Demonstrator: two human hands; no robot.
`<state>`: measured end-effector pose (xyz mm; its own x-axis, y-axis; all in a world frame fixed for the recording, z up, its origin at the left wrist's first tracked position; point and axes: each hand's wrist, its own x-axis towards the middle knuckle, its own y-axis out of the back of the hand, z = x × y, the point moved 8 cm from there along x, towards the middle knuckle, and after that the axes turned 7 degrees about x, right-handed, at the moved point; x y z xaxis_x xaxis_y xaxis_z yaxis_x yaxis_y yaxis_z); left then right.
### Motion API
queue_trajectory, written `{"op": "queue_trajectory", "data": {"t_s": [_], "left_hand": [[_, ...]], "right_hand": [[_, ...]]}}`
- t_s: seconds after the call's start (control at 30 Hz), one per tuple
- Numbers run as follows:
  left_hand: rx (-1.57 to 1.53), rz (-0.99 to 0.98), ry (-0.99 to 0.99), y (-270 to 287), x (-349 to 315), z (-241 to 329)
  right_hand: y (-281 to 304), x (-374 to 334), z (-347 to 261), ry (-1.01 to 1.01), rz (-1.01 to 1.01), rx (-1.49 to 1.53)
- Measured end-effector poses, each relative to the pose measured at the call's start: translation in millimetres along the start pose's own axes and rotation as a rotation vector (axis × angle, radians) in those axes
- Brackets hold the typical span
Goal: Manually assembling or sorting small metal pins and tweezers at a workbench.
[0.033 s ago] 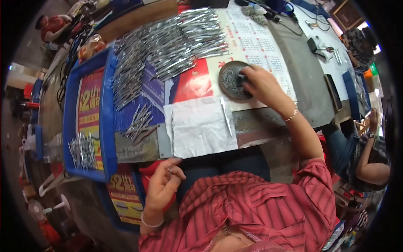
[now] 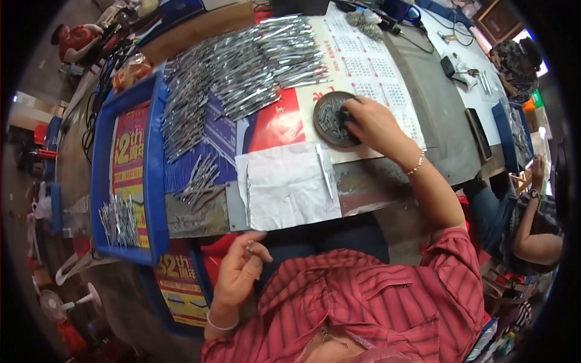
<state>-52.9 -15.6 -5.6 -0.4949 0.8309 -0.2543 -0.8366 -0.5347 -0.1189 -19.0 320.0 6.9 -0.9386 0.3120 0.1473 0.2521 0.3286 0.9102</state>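
My right hand (image 2: 373, 124) reaches over a round brown dish (image 2: 321, 134) holding small grey metal pins (image 2: 331, 115). Its fingers are bent down into the dish's right side, and their tips are partly hidden. My left hand (image 2: 242, 269) is held just off the table's front edge, with curled fingers. A small shiny bit shows at its fingers, too small to name. Between the hands, a creased white cloth (image 2: 284, 187) lies at the table edge. One thin silver metal piece (image 2: 325, 172) rests along its right side.
Many thin silver metal pieces (image 2: 242, 66) are heaped at the back left. A smaller bunch (image 2: 201, 181) lies left of the cloth. The blue tray (image 2: 158, 199) at the left holds more. A printed calendar sheet (image 2: 378, 66) covers the table. Other people sit at the left and right.
My left hand has turned slightly, its fingers shifting a little. My right hand stays at the dish, its fingers slightly moved. The whole view has shifted a little.
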Motion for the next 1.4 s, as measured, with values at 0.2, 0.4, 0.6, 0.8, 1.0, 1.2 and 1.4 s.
{"op": "queue_trajectory", "data": {"t_s": [0.2,0.4,0.6,0.8,1.0,1.2,1.4], "left_hand": [[0.066,-0.061,-0.012,-26.3,4.4,0.0],[0.062,-0.122,0.015,-44.9,19.4,2.3],[-0.025,-0.128,-0.080,-56.6,28.4,10.2],[-0.056,-0.112,-0.037,-54.5,33.7,-0.5],[-0.162,-0.104,-0.055,-55.9,39.4,-0.6],[-0.216,-0.116,-0.043,-61.3,45.0,-2.9],[-0.080,-0.053,-0.089,-61.7,50.4,-1.9]], "right_hand": [[-8.4,12.8,1.9,0.002,-0.065,-0.073],[-18.0,25.7,13.3,-0.042,-0.184,-0.126],[-16.5,39.4,6.1,0.109,-0.353,-0.129],[18.4,23.8,24.1,-0.068,-0.048,0.448],[13.9,-16.6,30.4,-0.282,0.018,1.089],[5.7,-55.1,-26.1,-0.356,-0.034,1.371],[-29.2,-87.5,-69.6,-0.461,-0.201,1.661]]}}
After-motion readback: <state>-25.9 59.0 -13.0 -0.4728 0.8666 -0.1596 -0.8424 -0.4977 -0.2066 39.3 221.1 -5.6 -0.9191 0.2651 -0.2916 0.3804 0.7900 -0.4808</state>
